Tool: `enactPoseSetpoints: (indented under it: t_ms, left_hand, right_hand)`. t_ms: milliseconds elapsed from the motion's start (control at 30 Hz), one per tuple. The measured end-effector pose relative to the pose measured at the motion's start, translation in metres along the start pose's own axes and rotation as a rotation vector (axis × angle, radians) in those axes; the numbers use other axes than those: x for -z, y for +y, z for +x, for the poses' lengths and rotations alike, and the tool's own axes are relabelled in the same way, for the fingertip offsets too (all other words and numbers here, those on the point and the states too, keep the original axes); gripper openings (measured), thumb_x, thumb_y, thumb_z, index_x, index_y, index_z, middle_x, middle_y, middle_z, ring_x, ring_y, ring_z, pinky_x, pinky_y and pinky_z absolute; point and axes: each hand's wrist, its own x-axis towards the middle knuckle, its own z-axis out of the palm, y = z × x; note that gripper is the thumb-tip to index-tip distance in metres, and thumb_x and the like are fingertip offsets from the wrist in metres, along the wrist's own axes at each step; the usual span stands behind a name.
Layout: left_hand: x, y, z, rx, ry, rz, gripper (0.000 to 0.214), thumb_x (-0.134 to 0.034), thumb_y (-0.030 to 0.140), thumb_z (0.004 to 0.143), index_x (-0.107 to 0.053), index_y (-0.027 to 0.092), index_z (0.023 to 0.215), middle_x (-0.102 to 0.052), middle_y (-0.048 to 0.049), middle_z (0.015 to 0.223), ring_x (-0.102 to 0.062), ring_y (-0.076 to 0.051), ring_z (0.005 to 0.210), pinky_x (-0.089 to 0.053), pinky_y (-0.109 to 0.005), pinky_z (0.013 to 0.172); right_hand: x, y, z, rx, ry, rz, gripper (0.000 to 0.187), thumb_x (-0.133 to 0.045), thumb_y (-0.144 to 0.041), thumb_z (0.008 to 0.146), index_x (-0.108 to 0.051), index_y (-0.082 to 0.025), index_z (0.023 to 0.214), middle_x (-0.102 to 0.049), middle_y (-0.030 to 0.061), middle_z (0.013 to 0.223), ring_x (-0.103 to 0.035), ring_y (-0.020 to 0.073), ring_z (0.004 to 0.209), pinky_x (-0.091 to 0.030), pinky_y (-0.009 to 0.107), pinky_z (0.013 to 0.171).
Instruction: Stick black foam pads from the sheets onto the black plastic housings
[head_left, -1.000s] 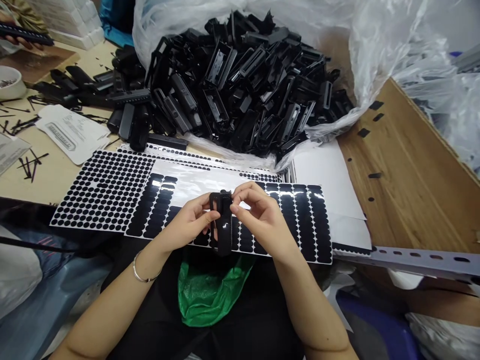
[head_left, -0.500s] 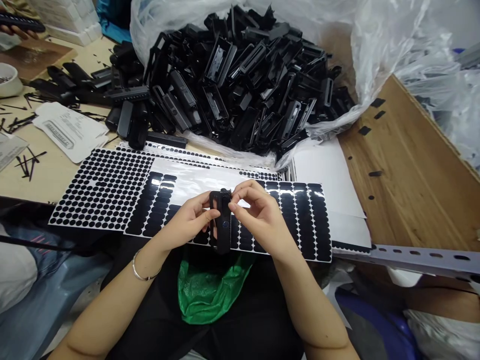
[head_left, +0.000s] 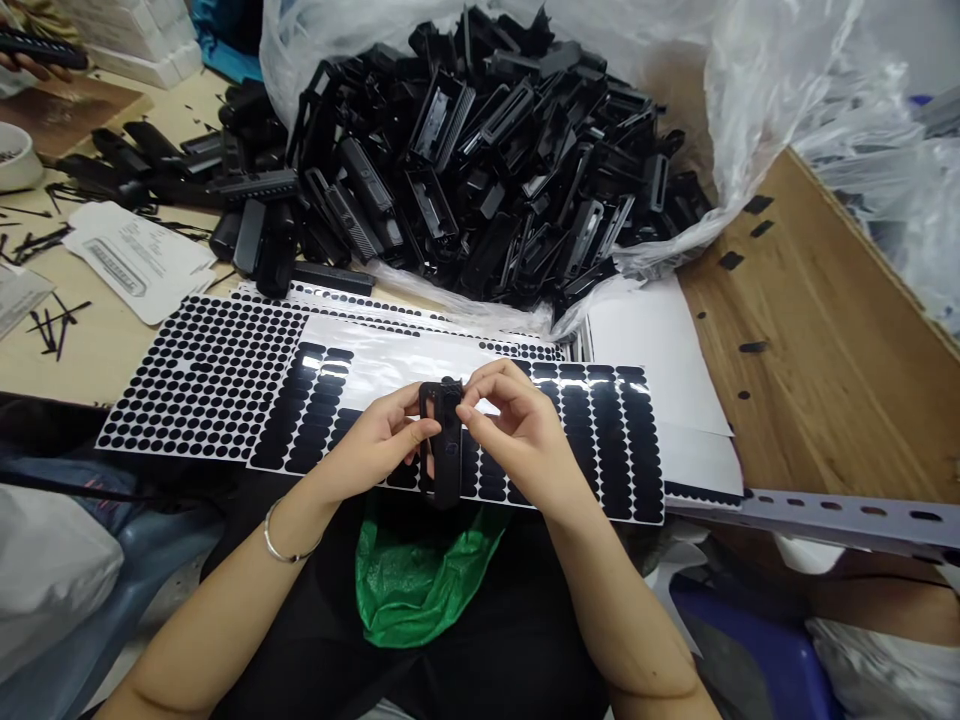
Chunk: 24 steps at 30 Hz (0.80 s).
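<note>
My left hand (head_left: 390, 435) grips a black plastic housing (head_left: 448, 465) by its left side, thumb on the front. The housing stands upright, long and narrow, with an open slot along its left side. At its upper right edge, the thumb and forefinger of my right hand (head_left: 517, 425) are closed in a pinch; whether a small piece sits between them is hidden. Below both hands lies a sheet of black oblong stickers (head_left: 628, 440), beside a sheet of round black stickers (head_left: 191, 385).
A heap of similar black housings (head_left: 480, 170) fills a clear plastic bag (head_left: 750, 110) behind the sheets. On the left are printed cards (head_left: 139, 260) and loose thin black strips (head_left: 56, 325). A wooden board (head_left: 832, 330) stands right; a green bag (head_left: 427, 590) lies in my lap.
Both hands and the housing have hardly moved. At the lower left, a white cloth-like shape beside me has shifted to the right.
</note>
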Motion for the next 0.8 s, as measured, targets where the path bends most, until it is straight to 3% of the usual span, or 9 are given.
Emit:
enactPoseSetpoints:
  t_ms: [800]
  left_hand:
    - [-0.0020,0.0017,-0.0019,-0.069,0.003,-0.001,0.023,-0.067,0.040,0.092,-0.060,0.017,0.090,-0.064,-0.0004,0.079,-0.062,-0.011,0.059,-0.051,-0.021,0.052]
  right_hand:
    - [-0.0049,0.0015,-0.0001,0.007,0.044,0.041,0.011,-0.067,-0.018,0.083,-0.061,-0.021,0.074,-0.049,0.0031,0.091,-0.053,0.0164,0.085,-0.054,0.025,0.063]
